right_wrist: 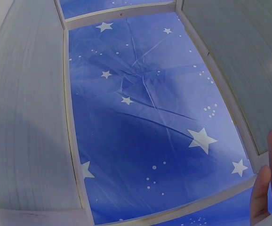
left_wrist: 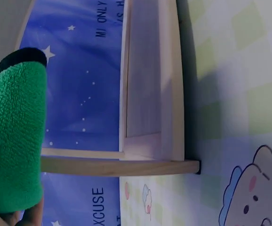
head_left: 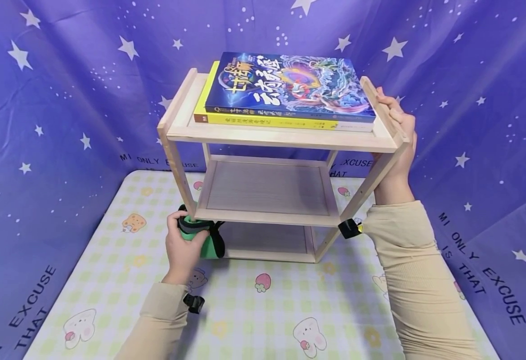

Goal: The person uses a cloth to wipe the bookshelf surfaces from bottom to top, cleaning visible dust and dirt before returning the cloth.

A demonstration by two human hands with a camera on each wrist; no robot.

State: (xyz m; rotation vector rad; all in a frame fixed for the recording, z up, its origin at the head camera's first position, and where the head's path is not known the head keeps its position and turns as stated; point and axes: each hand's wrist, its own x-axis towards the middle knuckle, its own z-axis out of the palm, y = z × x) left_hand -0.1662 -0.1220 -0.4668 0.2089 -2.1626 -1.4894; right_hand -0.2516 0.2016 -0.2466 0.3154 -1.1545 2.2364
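A light wooden three-tier shelf point(head_left: 263, 216) stands in the middle of the table. My left hand point(head_left: 183, 255) grips a fuzzy green cloth point(head_left: 210, 246) with black edging around the shelf's front left post, just below the middle tier. In the left wrist view the cloth point(left_wrist: 16, 127) bulges beside the pale post point(left_wrist: 122, 167), with fingertips under its lower end. My right hand point(head_left: 400, 142) holds the shelf's top right side rail, fingers over the outer edge. Those fingers point(right_wrist: 260, 193) show at the lower right of the right wrist view, against the frame.
Two books lie stacked on the top tier, a blue illustrated one point(head_left: 285, 85) over a yellow one point(head_left: 263, 121). A patterned tablecloth point(head_left: 245, 320) covers the table. Purple star-printed curtains point(head_left: 65, 100) hang behind and at both sides.
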